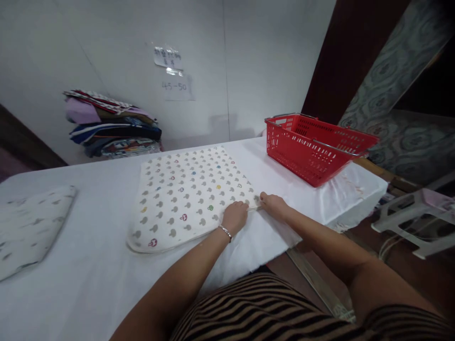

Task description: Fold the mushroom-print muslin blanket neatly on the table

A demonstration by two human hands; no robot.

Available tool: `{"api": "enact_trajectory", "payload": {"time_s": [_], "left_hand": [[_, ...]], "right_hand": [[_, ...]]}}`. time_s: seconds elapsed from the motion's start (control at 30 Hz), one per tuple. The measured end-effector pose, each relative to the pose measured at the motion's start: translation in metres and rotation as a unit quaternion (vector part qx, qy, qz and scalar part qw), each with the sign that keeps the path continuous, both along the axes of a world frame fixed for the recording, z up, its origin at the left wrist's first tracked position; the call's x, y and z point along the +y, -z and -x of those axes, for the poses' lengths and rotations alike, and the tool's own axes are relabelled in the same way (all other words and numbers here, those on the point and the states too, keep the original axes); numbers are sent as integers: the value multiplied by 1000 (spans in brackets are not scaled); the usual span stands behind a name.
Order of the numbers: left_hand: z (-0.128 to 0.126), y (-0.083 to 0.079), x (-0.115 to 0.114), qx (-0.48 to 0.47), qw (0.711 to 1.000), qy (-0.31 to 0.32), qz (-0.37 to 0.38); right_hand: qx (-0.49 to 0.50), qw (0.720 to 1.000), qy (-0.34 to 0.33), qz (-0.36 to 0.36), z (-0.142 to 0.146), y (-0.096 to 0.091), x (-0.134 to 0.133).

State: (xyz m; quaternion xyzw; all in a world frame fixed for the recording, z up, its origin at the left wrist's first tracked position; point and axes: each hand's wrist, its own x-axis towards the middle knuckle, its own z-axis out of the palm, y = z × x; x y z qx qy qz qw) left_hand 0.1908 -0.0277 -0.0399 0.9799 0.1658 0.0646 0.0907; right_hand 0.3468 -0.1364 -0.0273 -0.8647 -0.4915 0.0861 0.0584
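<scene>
A white cloth (192, 194) printed with small grey and coloured mushrooms lies folded and flat on the table, one rounded corner toward the lower left. My left hand (235, 217), with a silver bracelet at the wrist, is closed on its near edge. At the near right corner, my right hand (273, 204) pinches the cloth between thumb and fingers. The two hands are a short way apart along the same edge. Some fingertips are hidden under or behind the fabric.
A red plastic basket (309, 147) with metal handles stands at the table's right end. Another folded printed cloth (31, 222) lies at the left on the white tablecloth (99, 246). A stack of folded textiles (113, 125) sits against the wall. A plastic stool (419, 222) stands right.
</scene>
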Motion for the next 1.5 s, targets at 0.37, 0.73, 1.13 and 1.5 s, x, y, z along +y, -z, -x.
{"api": "enact_trajectory", "payload": {"time_s": [0.37, 0.73, 1.13, 1.5], "left_hand": [[-2, 7, -1, -28, 1000, -6, 12], [41, 11, 13, -6, 999, 12, -46], [128, 10, 47, -53, 998, -43, 9], [119, 10, 45, -57, 995, -50, -70]], "right_hand": [[69, 974, -195, -95, 19, 10, 13], [85, 967, -220, -97, 5, 18, 12], [77, 970, -226, -50, 5, 5, 18], [45, 961, -271, -21, 6, 1, 13]]}}
